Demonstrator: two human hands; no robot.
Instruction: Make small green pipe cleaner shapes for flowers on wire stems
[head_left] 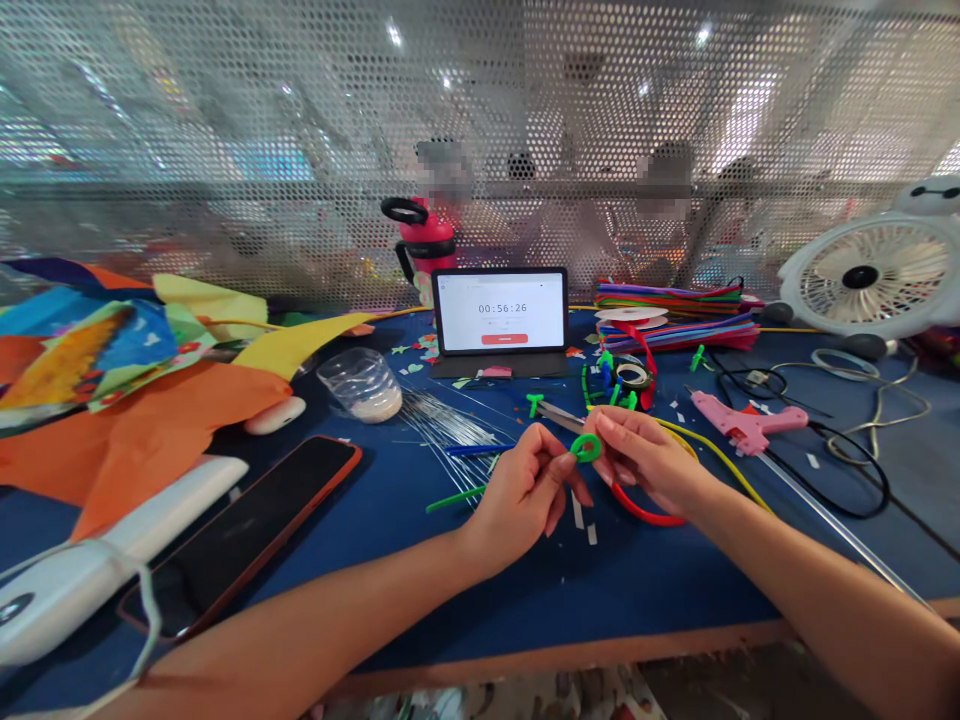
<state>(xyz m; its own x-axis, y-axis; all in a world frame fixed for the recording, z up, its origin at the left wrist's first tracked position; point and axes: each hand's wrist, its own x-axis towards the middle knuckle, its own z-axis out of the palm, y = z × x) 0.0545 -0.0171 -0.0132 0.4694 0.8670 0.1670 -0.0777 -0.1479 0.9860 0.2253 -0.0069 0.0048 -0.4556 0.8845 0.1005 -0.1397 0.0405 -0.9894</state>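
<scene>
Between my two hands is a small green ring (586,447) of fuzzy stem, coiled into a loop. My left hand (519,495) pinches its left side between thumb and forefinger. On the ring's other side, the fingertips of my right hand (646,458) close on its right edge. A green stem (456,499) and a blue stem (480,450) lie left of my left hand, over a bundle of thin wires (442,425). Scissors (561,415) rest behind the hands, and a red loop (649,516) lies under my right hand.
A tablet (501,312) showing a timer stands at the back. Bundled coloured stems (675,330), a pink glue gun (750,422) and a fan (862,270) are on the right. A clear cup (361,385), a phone (247,535) and orange paper (165,415) are on the left.
</scene>
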